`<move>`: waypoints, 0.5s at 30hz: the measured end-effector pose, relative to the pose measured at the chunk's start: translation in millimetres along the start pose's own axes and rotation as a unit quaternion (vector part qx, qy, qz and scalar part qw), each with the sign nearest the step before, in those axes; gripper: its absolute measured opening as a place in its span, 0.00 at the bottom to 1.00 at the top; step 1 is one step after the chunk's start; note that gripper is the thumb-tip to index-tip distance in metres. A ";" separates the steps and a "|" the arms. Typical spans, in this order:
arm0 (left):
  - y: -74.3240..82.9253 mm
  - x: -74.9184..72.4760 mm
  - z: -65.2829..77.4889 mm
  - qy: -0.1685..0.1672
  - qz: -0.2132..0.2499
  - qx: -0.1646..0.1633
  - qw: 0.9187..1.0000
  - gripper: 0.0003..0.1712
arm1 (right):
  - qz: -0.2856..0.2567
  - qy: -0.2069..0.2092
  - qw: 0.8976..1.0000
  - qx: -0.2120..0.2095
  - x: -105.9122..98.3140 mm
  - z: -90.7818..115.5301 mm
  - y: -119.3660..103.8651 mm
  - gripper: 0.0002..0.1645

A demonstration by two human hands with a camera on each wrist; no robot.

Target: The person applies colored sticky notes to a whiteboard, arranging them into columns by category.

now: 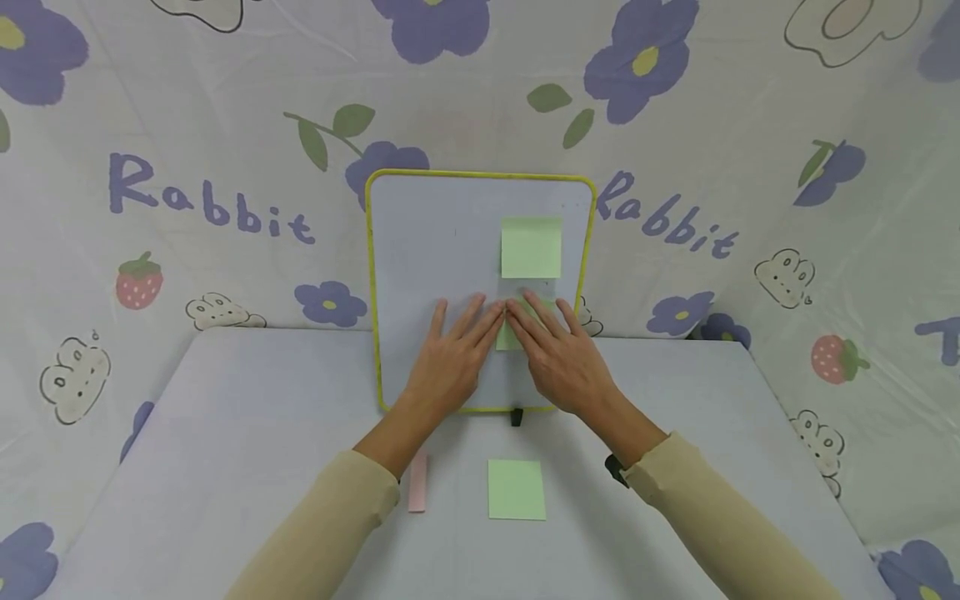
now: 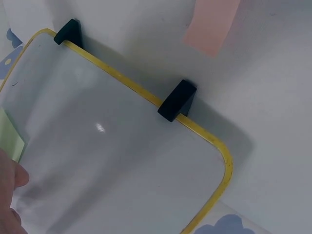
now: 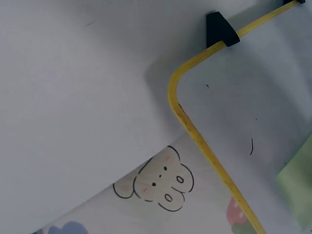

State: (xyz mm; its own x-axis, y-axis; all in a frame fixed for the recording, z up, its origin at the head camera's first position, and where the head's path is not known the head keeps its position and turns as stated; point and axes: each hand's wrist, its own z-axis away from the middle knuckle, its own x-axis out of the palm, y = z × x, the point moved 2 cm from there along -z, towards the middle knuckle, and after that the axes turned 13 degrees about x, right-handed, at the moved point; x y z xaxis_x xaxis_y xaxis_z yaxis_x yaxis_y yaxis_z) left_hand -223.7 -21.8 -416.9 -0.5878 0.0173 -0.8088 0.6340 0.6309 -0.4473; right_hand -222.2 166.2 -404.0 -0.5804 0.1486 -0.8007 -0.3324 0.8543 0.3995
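Observation:
A whiteboard (image 1: 427, 250) with a yellow rim stands upright on the table. Both hands lie against its lower half, their index fingertips meeting at the top of a green sticky note (image 1: 507, 338). My left hand (image 1: 453, 357) has its fingers straight and spread, just left of that note. Over the note's right part, my right hand (image 1: 561, 364) presses with extended fingers, hiding much of it. Another green sticky note (image 1: 531, 248) is stuck higher on the board. In the left wrist view, fingertips (image 2: 19, 174) touch near a green note (image 2: 10, 136).
On the table (image 1: 247, 433) lie a green sticky note pad (image 1: 517, 490) and a pink strip (image 1: 417, 482), partly behind the left forearm. Dark stand feet (image 2: 178, 101) hold the board's lower edge. A patterned cloth (image 1: 225, 100) hangs behind.

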 end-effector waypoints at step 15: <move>0.1 0.0 -1.0 -0.007 0.003 -0.006 1.000 0.35 | -0.004 0.003 1.000 0.004 1.0 5.3 9.4 0.38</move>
State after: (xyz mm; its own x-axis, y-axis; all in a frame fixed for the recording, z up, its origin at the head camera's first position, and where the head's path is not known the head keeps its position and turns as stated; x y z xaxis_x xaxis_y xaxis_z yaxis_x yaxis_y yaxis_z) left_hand -224.1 -21.0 -416.6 -0.5771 0.0104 -0.8166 0.6310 0.6404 -0.4378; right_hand -222.0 177.0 -403.4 -0.5817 0.1397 -0.8013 -0.3301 0.8598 0.3896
